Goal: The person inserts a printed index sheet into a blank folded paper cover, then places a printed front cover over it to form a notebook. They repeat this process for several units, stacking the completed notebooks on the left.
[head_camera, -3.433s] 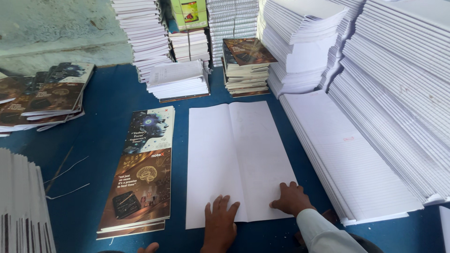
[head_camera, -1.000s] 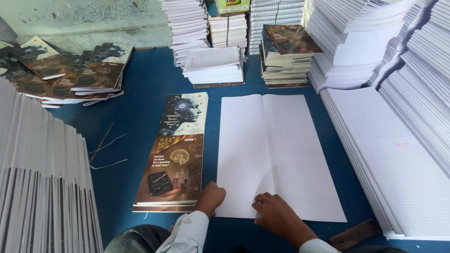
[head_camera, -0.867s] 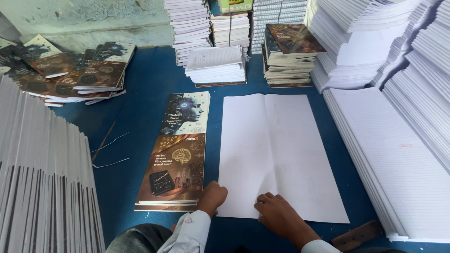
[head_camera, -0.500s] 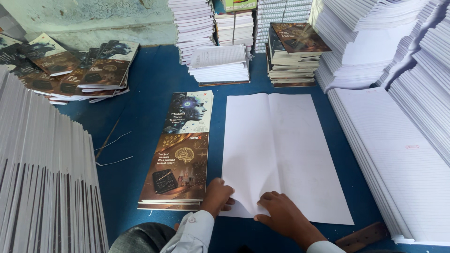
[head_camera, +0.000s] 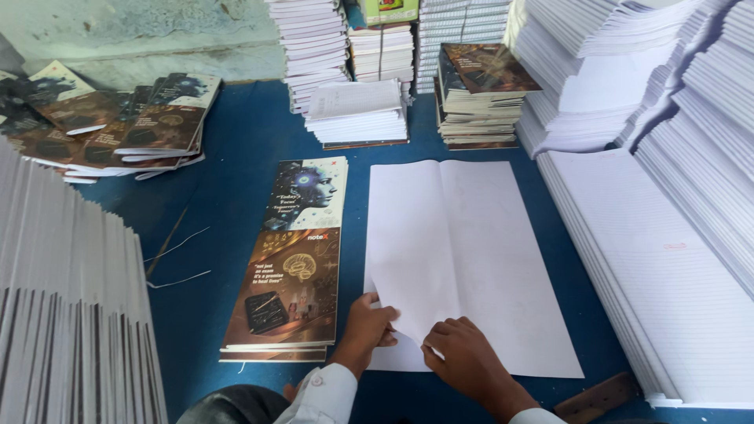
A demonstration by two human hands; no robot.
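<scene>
head view: left hand (head_camera: 369, 326) pinching the near left corner of the white paper sheets (head_camera: 463, 251), lifted slightly off the blue surface (head_camera: 236, 165). right hand (head_camera: 463, 361) pressed on the same sheets near the bottom edge, fingers curled, gripping nothing. printed covers (head_camera: 294, 263) stacked just left of the sheets; ruled paper stacks (head_camera: 667, 259) to the right.
</scene>
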